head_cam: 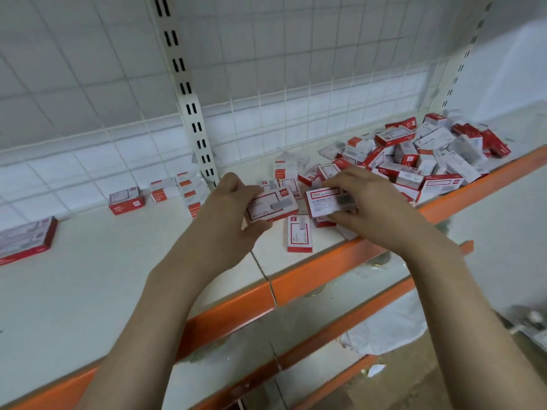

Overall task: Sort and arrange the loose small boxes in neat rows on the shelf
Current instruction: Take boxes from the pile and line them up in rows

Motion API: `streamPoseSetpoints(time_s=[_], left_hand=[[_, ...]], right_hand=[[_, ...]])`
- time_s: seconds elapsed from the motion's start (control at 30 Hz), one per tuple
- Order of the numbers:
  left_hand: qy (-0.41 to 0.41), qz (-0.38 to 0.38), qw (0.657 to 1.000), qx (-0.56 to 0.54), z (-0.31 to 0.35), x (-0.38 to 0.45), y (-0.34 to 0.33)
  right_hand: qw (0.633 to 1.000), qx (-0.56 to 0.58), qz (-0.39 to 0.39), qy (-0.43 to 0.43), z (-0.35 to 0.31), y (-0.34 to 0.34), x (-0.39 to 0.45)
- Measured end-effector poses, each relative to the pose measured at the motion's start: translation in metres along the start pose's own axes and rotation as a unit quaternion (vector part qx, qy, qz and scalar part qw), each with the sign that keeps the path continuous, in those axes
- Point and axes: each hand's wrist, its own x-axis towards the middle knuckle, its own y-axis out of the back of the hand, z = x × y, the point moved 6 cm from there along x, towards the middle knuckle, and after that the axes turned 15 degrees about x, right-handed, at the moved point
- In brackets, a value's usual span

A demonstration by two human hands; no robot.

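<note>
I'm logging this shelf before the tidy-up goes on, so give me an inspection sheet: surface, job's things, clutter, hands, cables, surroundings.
Surface: white shelf with an orange front edge, a seam between two panels.
Job's things: loose pile of boxes heaped at right; a few arranged boxes by the upright; single box lying flat near the edge.
Clutter: larger flat box at far left.
Hands: left hand grips a held box; right hand grips a second held box.
Cables: nothing seen.
Surroundings: wire grid back panel, slotted upright, lower shelves holding something blurred.
</note>
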Motion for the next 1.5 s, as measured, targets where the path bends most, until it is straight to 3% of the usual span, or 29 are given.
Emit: streamPoseSetpoints(time_s=[0.13,0.27,0.9,1.07,1.3,1.5], left_hand=[[0.022,0.084,0.996,-0.010,-0.031,-0.019,0.018],[0.036,0.120,0.992,-0.010,-0.064,-0.040,0.031],[0.118,0.115,0.985,0.046,-0.200,-0.110,0.077],[0.122,0.119,0.984,0.044,-0.222,-0.117,0.082],[0.121,0.133,0.983,0.043,-0.242,-0.120,0.086],[0.128,0.141,0.981,0.043,-0.252,-0.122,0.090]], right_hand=[[0.999,0.010,-0.017,0.037,-0.028,-0.019,0.018],[0.998,0.014,-0.028,0.049,-0.055,-0.042,0.033],[0.973,0.132,-0.167,0.093,-0.160,-0.159,0.098],[0.968,0.174,-0.170,0.064,-0.174,-0.179,0.105],[0.979,0.153,-0.098,0.095,-0.189,-0.165,0.118],[0.975,0.158,-0.088,0.126,-0.197,-0.164,0.124]])
